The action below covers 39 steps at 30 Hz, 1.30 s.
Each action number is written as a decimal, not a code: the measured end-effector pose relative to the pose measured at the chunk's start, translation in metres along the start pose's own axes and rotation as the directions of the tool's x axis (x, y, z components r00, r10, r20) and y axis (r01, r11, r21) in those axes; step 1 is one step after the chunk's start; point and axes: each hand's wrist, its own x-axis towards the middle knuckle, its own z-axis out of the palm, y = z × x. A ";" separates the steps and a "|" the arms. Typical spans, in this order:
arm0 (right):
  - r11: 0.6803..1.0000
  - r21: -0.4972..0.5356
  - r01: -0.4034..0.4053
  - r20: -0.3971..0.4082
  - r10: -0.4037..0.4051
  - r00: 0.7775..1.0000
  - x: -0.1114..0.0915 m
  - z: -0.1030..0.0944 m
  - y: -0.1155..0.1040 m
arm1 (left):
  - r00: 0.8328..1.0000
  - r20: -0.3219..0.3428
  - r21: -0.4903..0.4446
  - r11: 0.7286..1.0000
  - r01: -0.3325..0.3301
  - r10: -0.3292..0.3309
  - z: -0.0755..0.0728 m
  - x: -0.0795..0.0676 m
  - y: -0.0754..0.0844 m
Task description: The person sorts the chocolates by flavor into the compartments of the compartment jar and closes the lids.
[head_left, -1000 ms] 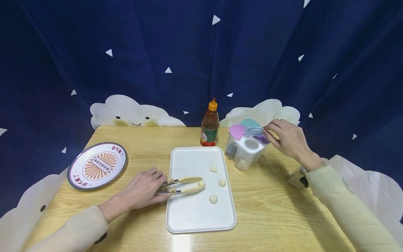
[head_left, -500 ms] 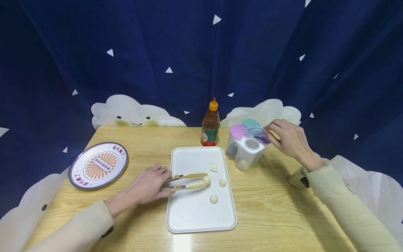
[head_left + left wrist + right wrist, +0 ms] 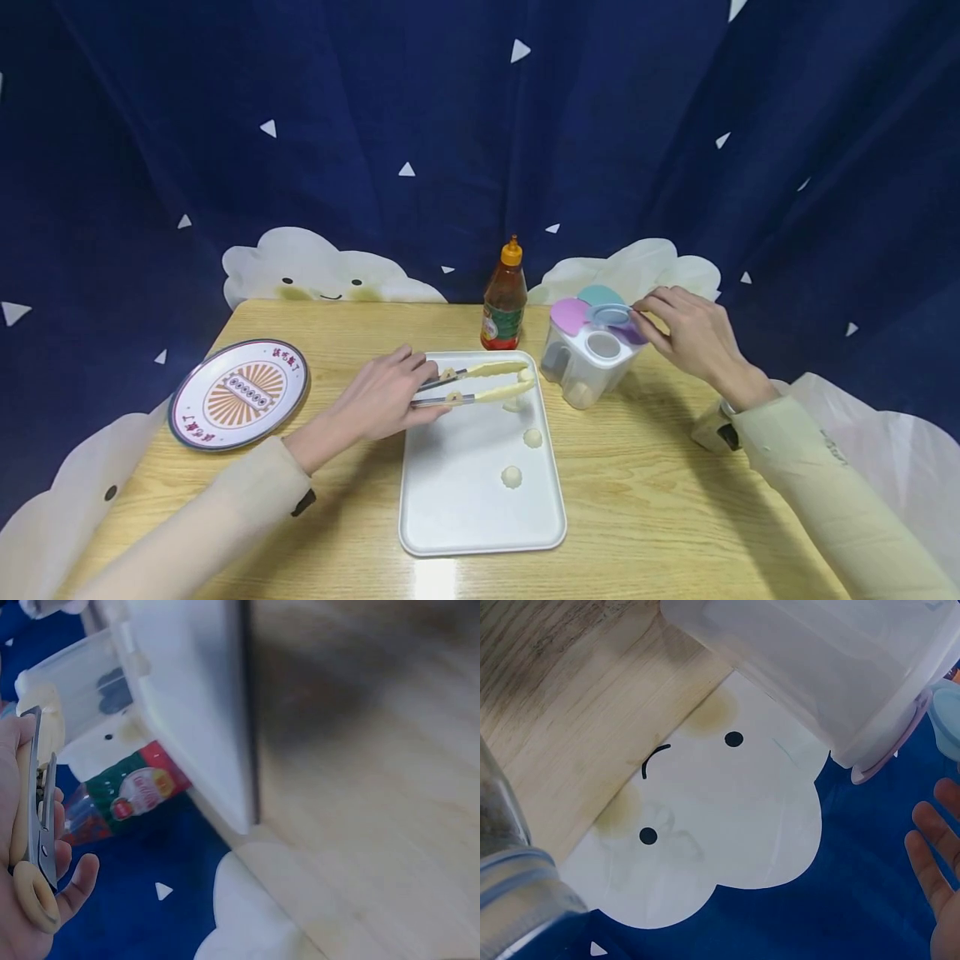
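Note:
My left hand [image 3: 378,396] grips a pair of tongs [image 3: 495,367] with cream tips and metal arms. Between the tips sits a small cream-white, dumpling-like piece [image 3: 527,376], over the far right corner of the white tray [image 3: 450,521]. Two similar scalloped pieces, a nearer one [image 3: 512,477] and a farther one [image 3: 532,438], lie on the tray; a third is partly hidden under the tongs. My right hand [image 3: 693,337] pinches the raised light-blue lid [image 3: 609,314] of a clear, multi-lidded container [image 3: 588,379], whose round opening [image 3: 603,344] is uncovered. Its pink, teal and purple lids lie down.
A red sauce bottle [image 3: 505,308] with an orange cap stands behind the tray, left of the container. A patterned plate [image 3: 240,392] lies at the table's left. Close to my right wrist is a jar [image 3: 517,892]. A dark blue curtain [image 3: 360,100] hangs behind the table.
My left hand has carried the tongs and the piece away from me and to the right, from mid-tray to its far right corner. My right hand keeps its hold on the blue lid.

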 end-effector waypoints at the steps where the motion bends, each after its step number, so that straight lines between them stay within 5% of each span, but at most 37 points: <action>1: 1.000 0.000 0.000 0.000 0.000 1.000 0.000 0.000 0.000 | 1.000 -0.003 -0.006 1.000 0.006 -0.006 0.000 0.005 0.001; 11: 1.000 -0.001 -0.004 0.006 0.004 1.000 -0.001 0.001 0.001 | 0.993 0.088 -0.092 0.992 0.087 -0.079 -0.004 0.050 0.014; 19: 1.000 -0.006 -0.011 0.013 0.011 1.000 -0.002 0.001 0.000 | 0.995 0.071 -0.116 0.991 0.072 -0.064 -0.003 0.078 0.025; 30: 1.000 -0.008 -0.005 0.002 0.005 1.000 0.000 0.000 0.001 | 0.996 0.076 -0.094 0.994 0.059 -0.052 -0.001 0.103 0.035; 39: 1.000 -0.007 -0.001 0.007 0.001 1.000 -0.002 0.000 0.001 | 0.995 0.087 -0.086 0.995 0.055 -0.047 0.003 0.105 0.037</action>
